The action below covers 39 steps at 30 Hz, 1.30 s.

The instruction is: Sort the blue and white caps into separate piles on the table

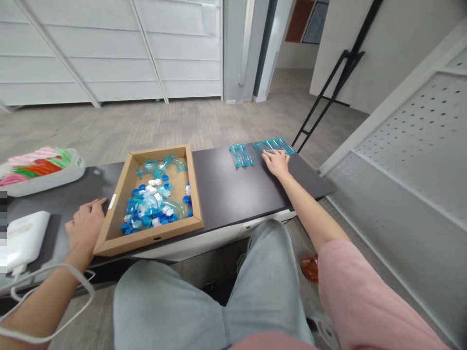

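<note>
My right hand [278,164] reaches to the far right of the dark table, its fingers stretched out at the near edge of a row of clear blue rod-like plastic pieces [279,144]. Whether the fingertips press on a piece is hard to make out. Just left of it lies a second, smaller group of similar blue pieces [241,155], side by side. My left hand [86,223] lies flat on the table against the left side of a cardboard box [199,206], holding nothing. Inside the box are blue and white caps [157,197] and curved clear blue plastic parts [160,167].
A white tub [54,183] with pink, green and orange strips stands at the back left of the table [222,194]. A white device [27,238] with a looping white cable [85,304] is at the near left. A perforated panel [404,155] rises on the right.
</note>
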Each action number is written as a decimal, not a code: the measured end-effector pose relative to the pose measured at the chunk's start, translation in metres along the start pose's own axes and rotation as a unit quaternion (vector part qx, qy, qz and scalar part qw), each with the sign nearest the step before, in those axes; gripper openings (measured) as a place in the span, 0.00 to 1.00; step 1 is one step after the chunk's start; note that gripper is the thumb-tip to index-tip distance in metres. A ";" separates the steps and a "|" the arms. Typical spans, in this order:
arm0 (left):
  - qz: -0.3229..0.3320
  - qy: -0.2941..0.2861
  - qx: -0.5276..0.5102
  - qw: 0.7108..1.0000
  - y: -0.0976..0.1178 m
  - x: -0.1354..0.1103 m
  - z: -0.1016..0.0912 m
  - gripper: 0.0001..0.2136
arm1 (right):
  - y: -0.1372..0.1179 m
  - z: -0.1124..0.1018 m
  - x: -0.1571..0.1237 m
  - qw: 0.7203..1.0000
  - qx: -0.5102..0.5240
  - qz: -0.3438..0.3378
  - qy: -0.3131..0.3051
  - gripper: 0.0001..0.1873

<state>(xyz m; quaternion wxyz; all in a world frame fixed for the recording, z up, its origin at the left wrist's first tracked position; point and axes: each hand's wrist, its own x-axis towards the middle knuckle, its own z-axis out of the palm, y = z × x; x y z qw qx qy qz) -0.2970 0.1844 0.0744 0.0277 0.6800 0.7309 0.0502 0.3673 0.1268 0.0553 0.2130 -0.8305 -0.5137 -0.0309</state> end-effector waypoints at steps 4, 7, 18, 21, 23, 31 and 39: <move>-0.024 -0.018 -0.013 0.999 0.000 0.002 -0.003 0.38 | 0.011 0.020 0.007 0.999 -0.031 0.018 0.032 0.26; -0.028 -0.026 -0.013 0.999 0.001 0.003 -0.006 0.41 | 0.021 0.029 0.015 0.998 -0.026 0.032 0.041 0.27; -0.031 0.001 0.053 0.998 0.004 0.003 -0.009 0.39 | 0.022 0.028 0.012 0.998 0.019 0.033 0.042 0.28; -0.027 -0.005 0.029 0.999 0.009 0.002 -0.012 0.39 | 0.015 0.019 0.007 0.998 0.013 0.028 0.062 0.30; -0.026 -0.009 0.023 0.999 0.011 0.001 -0.014 0.38 | 0.005 0.012 0.002 0.998 0.007 -0.004 0.065 0.31; -0.017 -0.003 0.023 1.000 0.005 0.002 -0.008 0.35 | -0.072 0.017 -0.021 0.982 0.013 -0.184 -0.036 0.30; -0.005 -0.030 -0.003 1.000 0.004 0.003 -0.007 0.49 | -0.076 0.025 -0.020 0.991 0.023 -0.124 -0.053 0.28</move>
